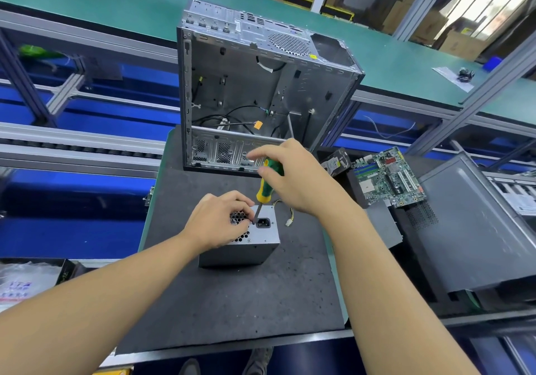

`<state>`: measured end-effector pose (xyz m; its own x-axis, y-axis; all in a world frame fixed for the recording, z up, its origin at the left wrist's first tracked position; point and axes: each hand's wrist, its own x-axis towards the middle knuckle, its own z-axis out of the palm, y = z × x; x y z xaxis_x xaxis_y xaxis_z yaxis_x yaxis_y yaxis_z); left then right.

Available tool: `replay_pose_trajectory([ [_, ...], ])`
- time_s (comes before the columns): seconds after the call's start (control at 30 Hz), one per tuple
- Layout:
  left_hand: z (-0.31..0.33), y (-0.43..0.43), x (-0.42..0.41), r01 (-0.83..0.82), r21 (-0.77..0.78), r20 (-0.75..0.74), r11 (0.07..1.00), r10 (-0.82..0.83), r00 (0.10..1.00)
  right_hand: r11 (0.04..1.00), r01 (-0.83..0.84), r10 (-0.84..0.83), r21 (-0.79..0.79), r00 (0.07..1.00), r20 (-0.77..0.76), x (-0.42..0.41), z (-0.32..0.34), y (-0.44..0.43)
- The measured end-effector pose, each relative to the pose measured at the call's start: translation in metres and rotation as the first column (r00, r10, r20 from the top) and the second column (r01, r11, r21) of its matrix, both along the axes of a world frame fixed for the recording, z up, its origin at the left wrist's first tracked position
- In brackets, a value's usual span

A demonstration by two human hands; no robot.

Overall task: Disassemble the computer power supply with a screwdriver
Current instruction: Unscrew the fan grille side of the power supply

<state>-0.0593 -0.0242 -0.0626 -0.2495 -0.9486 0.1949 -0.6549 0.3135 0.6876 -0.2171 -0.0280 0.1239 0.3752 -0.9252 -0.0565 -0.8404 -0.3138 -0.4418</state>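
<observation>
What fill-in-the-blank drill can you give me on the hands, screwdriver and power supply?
The right hand grips the screwdriver by its ____.
The left hand holds the power supply at its ____ face.
The motherboard lies to the ____ of the computer case.
Missing words: handle; top; right.

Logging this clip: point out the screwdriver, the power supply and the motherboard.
screwdriver [264, 190], head view, on its yellow-green handle.
power supply [240, 254], head view, on its near side wall.
motherboard [388, 176], head view, middle of the green board.
</observation>
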Motion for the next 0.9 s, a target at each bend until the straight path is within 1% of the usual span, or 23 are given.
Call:
replay_pose_trajectory([
  [0.1, 0.001, 0.0, 0.0, 0.002, 0.002, -0.002, 1.0, -0.002, 1.0, 1.0, 0.001, -0.001, -0.007, 0.999, -0.032, 0.002, 0.0, 0.002],
  [0.2, 0.001, 0.0, -0.001, 0.002, -0.001, 0.003, 1.0, -0.002, 1.0, 0.998, 0.066, -0.066, 0.001, 0.997, 0.042, 0.0, -0.001, 0.002],
  [0.27, 0.001, -0.001, -0.001, 0.004, 0.001, 0.004, 1.0, -0.004, 1.0, 0.997, 0.076, -0.077, 0.018, 0.995, 0.064, -0.002, -0.003, 0.002],
  [0.43, 0.002, -0.001, -0.001, 0.016, -0.005, -0.005, 1.0, -0.016, 1.0, 0.998, 0.048, -0.05, -0.034, 0.997, -0.063, 0.0, -0.001, 0.002],
  [0.57, 0.001, 0.0, -0.001, 0.011, -0.004, -0.007, 1.0, -0.011, 1.0, 0.998, 0.06, -0.059, -0.026, 0.998, 0.01, 0.001, 0.001, 0.003],
  [0.67, 0.001, 0.0, -0.001, 0.006, 0.002, 0.008, 1.0, -0.006, 1.0, 1.0, 0.002, -0.001, 0.012, 1.0, -0.025, 0.003, 0.005, 0.006],
  [0.73, 0.001, -0.001, -0.001, 0.003, 0.004, 0.015, 1.0, -0.003, 1.0, 0.999, 0.014, -0.013, 0.035, 0.999, -0.031, 0.005, 0.007, 0.007],
  [0.8, 0.001, -0.001, -0.002, 0.001, 0.0, 0.007, 1.0, -0.001, 1.0, 0.998, 0.036, -0.036, 0.056, 0.999, 0.008, 0.004, 0.006, 0.007],
  [0.87, 0.001, 0.0, -0.002, 0.005, -0.005, -0.005, 1.0, -0.005, 1.0, 0.999, 0.022, -0.023, 0.025, 0.999, 0.037, 0.005, 0.002, 0.009],
  [0.9, 0.001, 0.0, -0.002, 0.008, -0.004, -0.006, 1.0, -0.008, 1.0, 1.0, 0.019, -0.019, -0.012, 1.0, 0.021, 0.005, 0.002, 0.01],
])
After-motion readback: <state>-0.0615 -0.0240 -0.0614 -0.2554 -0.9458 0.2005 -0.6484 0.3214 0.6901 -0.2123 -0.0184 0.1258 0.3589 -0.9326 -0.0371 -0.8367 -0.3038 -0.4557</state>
